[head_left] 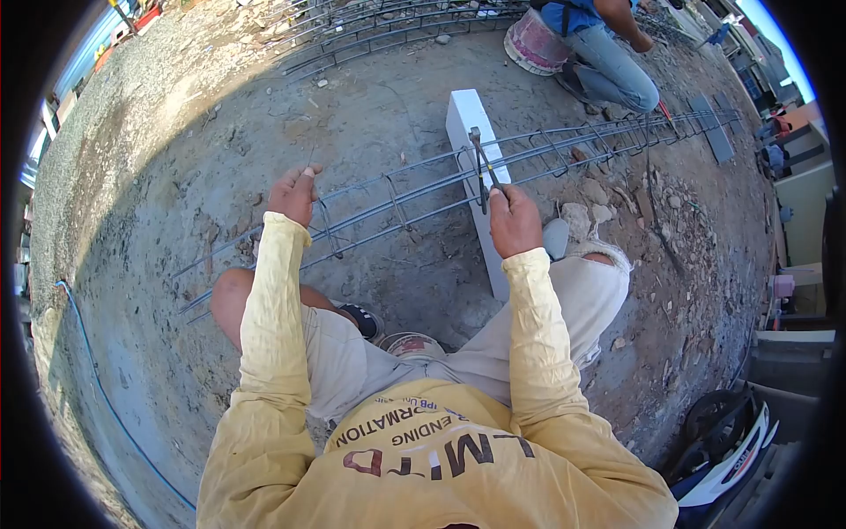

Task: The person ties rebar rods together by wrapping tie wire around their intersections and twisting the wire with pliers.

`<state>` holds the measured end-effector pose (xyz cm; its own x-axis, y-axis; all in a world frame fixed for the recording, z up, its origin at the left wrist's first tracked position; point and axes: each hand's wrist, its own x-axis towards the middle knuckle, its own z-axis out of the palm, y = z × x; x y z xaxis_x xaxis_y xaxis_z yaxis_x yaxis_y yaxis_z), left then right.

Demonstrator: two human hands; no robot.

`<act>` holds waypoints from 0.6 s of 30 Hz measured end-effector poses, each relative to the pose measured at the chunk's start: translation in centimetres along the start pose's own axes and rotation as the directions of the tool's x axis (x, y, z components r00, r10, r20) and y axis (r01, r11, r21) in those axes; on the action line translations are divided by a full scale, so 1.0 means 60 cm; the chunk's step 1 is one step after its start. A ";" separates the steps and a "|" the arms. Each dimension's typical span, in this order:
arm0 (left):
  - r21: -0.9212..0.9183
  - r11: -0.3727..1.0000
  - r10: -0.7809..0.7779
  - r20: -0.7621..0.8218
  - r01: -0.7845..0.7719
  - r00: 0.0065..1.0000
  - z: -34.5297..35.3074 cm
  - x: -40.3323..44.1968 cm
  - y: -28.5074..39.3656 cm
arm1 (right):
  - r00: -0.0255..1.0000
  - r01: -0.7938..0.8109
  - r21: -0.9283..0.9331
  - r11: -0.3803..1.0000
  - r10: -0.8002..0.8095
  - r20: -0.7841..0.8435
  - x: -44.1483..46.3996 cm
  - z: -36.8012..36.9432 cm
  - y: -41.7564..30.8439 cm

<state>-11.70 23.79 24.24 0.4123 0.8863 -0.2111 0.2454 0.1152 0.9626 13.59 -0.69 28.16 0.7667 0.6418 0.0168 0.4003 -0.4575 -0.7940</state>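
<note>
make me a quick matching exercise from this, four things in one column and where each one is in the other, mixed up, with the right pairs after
Things
1. pincers
2. long white block
3. blue hose
4. pinkish bucket

Places
A. lying toward the left edge of the view
B. held in the right hand
C. beside another person's jeans
D. under the rebar cage

Right pairs: 1-B, 2-D, 3-A, 4-C

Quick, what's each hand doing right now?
Left hand: closed, fingertips pinched on what looks like a thin wire.
Right hand: closed, holding pliers.
</note>
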 end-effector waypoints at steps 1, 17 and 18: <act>-0.001 1.000 -0.019 0.017 0.019 1.000 0.006 -0.002 0.002 | 1.000 -0.011 0.041 0.999 0.010 0.008 0.010 0.041 0.027; -0.486 0.755 -0.356 0.261 0.441 0.897 0.101 -0.076 -0.076 | 0.919 -0.057 0.208 0.976 -0.030 0.393 -0.045 0.236 0.029; -0.598 0.677 -0.328 0.275 0.428 0.904 0.112 -0.082 -0.072 | 0.870 -0.152 0.366 0.918 -0.052 0.491 -0.062 0.245 0.017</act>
<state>-8.90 15.93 19.99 0.5334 0.6396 -0.5535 -0.1820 0.7258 0.6634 3.77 5.45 18.35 0.4000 0.8839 -0.2425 0.0670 -0.2920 -0.9541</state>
